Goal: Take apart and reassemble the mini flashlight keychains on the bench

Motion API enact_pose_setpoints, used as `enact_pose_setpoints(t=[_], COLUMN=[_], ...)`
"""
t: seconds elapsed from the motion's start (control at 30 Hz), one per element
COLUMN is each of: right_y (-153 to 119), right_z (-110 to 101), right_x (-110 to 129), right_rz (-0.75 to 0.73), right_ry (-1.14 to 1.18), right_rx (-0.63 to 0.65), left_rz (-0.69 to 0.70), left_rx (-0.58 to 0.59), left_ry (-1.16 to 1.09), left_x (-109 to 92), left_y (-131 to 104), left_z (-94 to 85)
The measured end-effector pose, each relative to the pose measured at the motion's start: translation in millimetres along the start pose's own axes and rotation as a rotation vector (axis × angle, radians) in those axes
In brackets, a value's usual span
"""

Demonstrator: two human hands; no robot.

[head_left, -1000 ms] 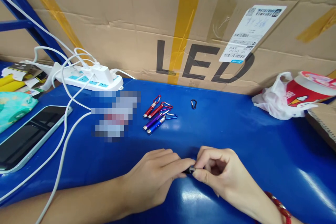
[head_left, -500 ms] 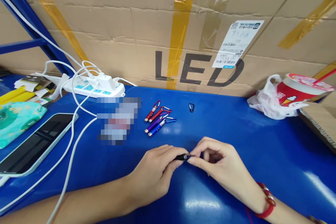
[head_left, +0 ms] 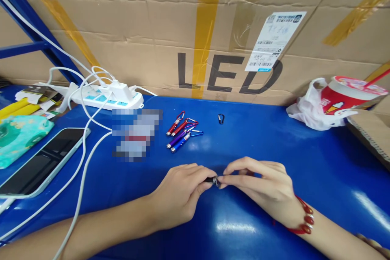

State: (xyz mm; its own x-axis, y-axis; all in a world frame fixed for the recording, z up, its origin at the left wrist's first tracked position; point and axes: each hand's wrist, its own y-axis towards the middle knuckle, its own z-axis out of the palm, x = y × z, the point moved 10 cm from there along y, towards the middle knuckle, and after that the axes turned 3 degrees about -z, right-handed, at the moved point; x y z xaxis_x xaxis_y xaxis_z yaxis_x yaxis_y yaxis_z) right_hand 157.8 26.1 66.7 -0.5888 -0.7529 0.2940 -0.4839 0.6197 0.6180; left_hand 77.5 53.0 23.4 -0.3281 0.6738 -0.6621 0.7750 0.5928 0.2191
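My left hand (head_left: 181, 195) pinches a small black keychain flashlight (head_left: 210, 180) between thumb and fingers, its metal end pointing right. Most of its body is hidden in the hand. At that end, the fingertips of my right hand (head_left: 263, 189) are closed on the metal tip; any tiny part between them is too small to make out. Beyond the hands lie several similar flashlights with carabiner clips: two red, a purple one (head_left: 176, 139) and a blue one (head_left: 180, 144). A loose black carabiner (head_left: 221, 119) rests apart to their right.
A white power strip (head_left: 106, 96) with cables stands back left, near a phone (head_left: 45, 162) and a teal packet (head_left: 24, 138). A pixelated patch covers something beside the flashlights. A red cup (head_left: 344, 95) in a plastic bag stands right. A large cardboard box (head_left: 146, 20) walls the back.
My right hand has turned, its back now facing up more and its fingers straighter, still at the flashlight's metal end. My left hand keeps its grip. The view has tilted slightly.
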Motion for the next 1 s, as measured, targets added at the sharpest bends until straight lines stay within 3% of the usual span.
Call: enact_pose_setpoints(t=[0.2,0.4,0.67,0.87,1.0], right_y=[1.1,-5.3,-20.2,-30.2,-30.0], right_z=[4.1,19.9,41.8,54.7,51.7], right_x=[-5.6,-29.2,-43.0,-49.6,-53.7], right_rz=[0.090,0.428,0.752,0.869,0.866], right_ry=[0.091,0.301,0.530,0.669,0.581], right_rx=[0.020,0.050,0.149,0.211,0.190], left_rz=[-0.040,-0.092,0.008,-0.011,-0.066], left_rx=[0.105,0.096,0.039,0.040,-0.010], left_ry=[-0.092,-0.197,-0.136,-0.123,-0.038], left_x=[3.7,8.2,4.2,2.6,6.8], left_y=[0.5,-0.5,-3.1,-2.3,-1.1], left_z=[8.2,7.0,6.5,4.4,-0.9])
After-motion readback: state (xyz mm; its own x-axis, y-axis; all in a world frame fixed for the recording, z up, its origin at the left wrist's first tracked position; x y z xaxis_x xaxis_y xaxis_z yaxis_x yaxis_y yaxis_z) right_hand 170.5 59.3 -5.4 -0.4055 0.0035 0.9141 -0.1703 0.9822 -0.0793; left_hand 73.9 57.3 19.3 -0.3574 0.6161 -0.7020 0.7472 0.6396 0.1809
